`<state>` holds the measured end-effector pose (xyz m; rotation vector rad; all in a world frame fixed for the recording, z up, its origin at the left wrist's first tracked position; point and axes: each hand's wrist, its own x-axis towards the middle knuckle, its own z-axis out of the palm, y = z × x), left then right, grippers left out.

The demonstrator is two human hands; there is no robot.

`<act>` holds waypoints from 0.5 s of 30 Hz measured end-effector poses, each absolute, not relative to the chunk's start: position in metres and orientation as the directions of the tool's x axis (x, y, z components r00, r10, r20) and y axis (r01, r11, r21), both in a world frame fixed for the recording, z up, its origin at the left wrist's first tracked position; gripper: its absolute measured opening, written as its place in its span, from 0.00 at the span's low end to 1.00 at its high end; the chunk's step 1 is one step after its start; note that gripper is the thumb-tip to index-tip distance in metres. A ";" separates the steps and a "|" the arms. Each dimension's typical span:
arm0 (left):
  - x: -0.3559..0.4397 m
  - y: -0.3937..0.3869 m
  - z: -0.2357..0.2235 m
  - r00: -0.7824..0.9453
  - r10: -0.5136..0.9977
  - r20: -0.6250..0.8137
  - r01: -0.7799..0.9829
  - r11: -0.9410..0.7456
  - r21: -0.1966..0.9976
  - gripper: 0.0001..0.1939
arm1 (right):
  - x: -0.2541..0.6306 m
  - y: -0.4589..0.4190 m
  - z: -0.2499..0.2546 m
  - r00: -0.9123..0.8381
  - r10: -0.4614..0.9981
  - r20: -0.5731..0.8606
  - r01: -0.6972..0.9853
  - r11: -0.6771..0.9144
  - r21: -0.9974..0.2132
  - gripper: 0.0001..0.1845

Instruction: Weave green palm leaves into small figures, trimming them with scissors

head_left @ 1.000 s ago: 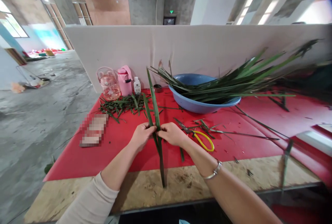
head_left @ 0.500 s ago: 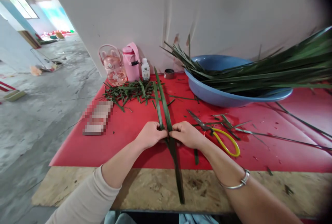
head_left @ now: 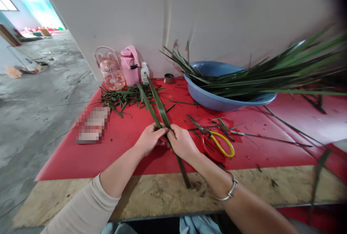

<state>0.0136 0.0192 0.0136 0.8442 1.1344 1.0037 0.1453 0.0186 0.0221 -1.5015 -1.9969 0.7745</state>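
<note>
Both hands meet over the near middle of the red-covered table. My left hand point(head_left: 150, 137) is closed, thumb and fingers pinching a long green leaf point(head_left: 160, 108) that splits into two strips pointing away from me. My right hand point(head_left: 181, 141) grips the same leaf right beside it, the fingertips of both hands nearly touching. One end of the leaf hangs toward me under my right hand, over the bare board edge. Scissors point(head_left: 210, 131) with one yellow and one red handle loop lie to the right of my right hand. The undersides of my fingers are hidden.
A blue basin point(head_left: 227, 100) filled with long leaves point(head_left: 244, 78) stands back right. Cut leaf pieces point(head_left: 123, 98) are heaped back left, before two pink bottles point(head_left: 130, 68) and a small white bottle point(head_left: 145, 73). A pixelated flat object point(head_left: 93, 125) lies left. A white panel point(head_left: 121, 17) rises behind.
The view has shifted, so the table things appear further left. The leaf now slants left at its far end, and my right hand has turned more upright, close against my left.
</note>
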 end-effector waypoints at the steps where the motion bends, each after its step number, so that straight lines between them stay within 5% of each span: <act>1: 0.014 0.019 0.013 0.126 0.943 -0.309 -0.222 0.331 0.917 0.10 | 0.146 0.017 0.023 -0.236 0.969 0.077 0.664 0.218 -0.715 0.12; 15: 0.026 0.012 0.006 0.037 0.965 -0.260 -0.367 0.255 0.895 0.03 | 0.159 -0.042 0.032 -0.171 0.983 0.067 0.717 0.171 -0.675 0.11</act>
